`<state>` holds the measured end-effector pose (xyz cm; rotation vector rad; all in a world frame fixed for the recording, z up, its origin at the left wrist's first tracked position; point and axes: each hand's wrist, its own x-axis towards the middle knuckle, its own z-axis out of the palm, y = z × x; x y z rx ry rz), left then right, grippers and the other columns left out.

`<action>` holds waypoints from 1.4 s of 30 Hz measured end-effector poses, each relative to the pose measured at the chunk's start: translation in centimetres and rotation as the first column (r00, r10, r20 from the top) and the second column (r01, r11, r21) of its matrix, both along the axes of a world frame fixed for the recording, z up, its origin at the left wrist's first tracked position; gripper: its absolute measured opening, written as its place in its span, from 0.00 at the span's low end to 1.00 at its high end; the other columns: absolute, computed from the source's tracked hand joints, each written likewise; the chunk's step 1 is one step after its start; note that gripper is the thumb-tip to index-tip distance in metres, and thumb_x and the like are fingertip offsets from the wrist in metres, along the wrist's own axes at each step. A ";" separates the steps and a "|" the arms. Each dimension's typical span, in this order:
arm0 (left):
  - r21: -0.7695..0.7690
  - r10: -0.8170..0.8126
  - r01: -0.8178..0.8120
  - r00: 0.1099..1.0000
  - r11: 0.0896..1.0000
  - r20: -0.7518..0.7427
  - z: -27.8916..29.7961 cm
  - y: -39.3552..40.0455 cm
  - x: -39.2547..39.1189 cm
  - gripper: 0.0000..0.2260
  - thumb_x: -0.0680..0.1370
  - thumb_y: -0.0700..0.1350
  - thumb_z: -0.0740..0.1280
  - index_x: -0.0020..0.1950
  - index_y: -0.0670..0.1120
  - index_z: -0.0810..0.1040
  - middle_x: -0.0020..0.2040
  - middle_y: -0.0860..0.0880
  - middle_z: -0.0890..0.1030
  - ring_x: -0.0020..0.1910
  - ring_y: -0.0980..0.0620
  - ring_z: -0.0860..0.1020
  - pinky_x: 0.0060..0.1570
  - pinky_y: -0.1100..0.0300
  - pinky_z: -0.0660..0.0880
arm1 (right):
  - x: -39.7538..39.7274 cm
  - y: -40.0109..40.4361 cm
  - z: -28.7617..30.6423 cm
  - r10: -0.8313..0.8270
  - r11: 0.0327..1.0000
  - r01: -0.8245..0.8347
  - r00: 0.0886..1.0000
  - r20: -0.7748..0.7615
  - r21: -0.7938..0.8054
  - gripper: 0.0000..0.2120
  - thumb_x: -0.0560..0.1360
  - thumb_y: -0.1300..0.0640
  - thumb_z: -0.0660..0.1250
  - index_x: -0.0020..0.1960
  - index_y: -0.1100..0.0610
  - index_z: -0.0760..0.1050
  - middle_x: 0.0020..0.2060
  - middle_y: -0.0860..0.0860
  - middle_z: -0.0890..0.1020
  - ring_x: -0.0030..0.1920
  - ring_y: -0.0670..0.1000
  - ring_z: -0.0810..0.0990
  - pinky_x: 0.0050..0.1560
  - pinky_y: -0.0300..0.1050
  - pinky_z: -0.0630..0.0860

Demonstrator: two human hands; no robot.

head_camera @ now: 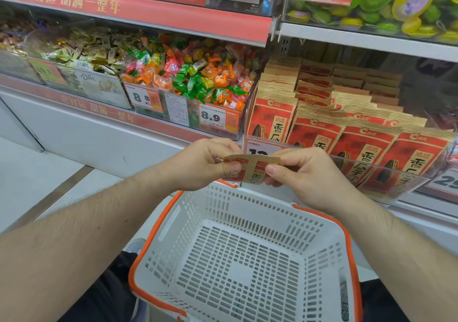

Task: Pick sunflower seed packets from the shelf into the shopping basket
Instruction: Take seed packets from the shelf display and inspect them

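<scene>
A red and tan sunflower seed packet [252,168] hangs between both hands, just above the far rim of the white shopping basket [238,225] with orange trim. My left hand [205,164] pinches its left top corner, and my right hand [301,173] pinches its right side. Behind them, rows of the same seed packets [347,133] stand upright in a clear shelf bin. Nothing lies on the basket's slotted floor.
A bin of colourful wrapped candies [193,76] and a bin of gold-wrapped chocolates [84,49] sit on the shelf to the left. Price tags [219,118] hang on the bin fronts. An upper shelf holds green and yellow sweets [386,2]. White floor lies at left.
</scene>
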<state>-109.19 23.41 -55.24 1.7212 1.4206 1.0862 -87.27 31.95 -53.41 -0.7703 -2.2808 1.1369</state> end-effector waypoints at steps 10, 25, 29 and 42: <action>-0.298 0.042 0.011 0.984 0.955 0.171 0.3 -0.4 1.1 0.09 0.78 0.46 0.68 0.58 0.52 0.80 0.55 0.49 0.85 0.53 0.48 0.84 0.52 0.51 0.82 | -0.3 0.1 0.7 -0.136 0.946 0.065 0.968 -0.209 -0.317 0.10 0.78 0.61 0.67 0.43 0.67 0.81 0.35 0.62 0.80 0.32 0.50 0.75 0.37 0.45 0.73; -0.336 0.036 0.170 0.848 0.926 0.528 1.0 -0.6 1.6 0.19 0.73 0.43 0.68 0.64 0.42 0.77 0.55 0.42 0.84 0.49 0.44 0.84 0.38 0.55 0.82 | -0.2 -0.3 1.5 -0.073 0.815 0.004 0.993 -0.097 -0.579 0.10 0.76 0.58 0.66 0.53 0.61 0.82 0.44 0.56 0.87 0.42 0.52 0.85 0.41 0.46 0.81; -0.315 0.058 0.174 0.793 0.933 0.607 1.2 -0.4 1.4 0.16 0.72 0.42 0.67 0.60 0.44 0.79 0.53 0.42 0.85 0.46 0.44 0.85 0.37 0.52 0.83 | 0.3 -0.4 2.0 0.029 0.776 -0.086 0.995 -0.100 -0.624 0.17 0.67 0.56 0.70 0.55 0.58 0.81 0.45 0.55 0.87 0.41 0.52 0.85 0.36 0.43 0.81; -0.386 0.143 0.155 0.754 0.910 0.641 1.6 -0.5 1.4 0.13 0.74 0.43 0.69 0.58 0.44 0.81 0.54 0.40 0.84 0.45 0.44 0.85 0.35 0.52 0.84 | 0.2 -0.6 1.7 0.068 0.717 -0.145 0.988 -0.138 -0.682 0.20 0.65 0.61 0.71 0.57 0.60 0.78 0.45 0.58 0.86 0.39 0.52 0.86 0.32 0.40 0.81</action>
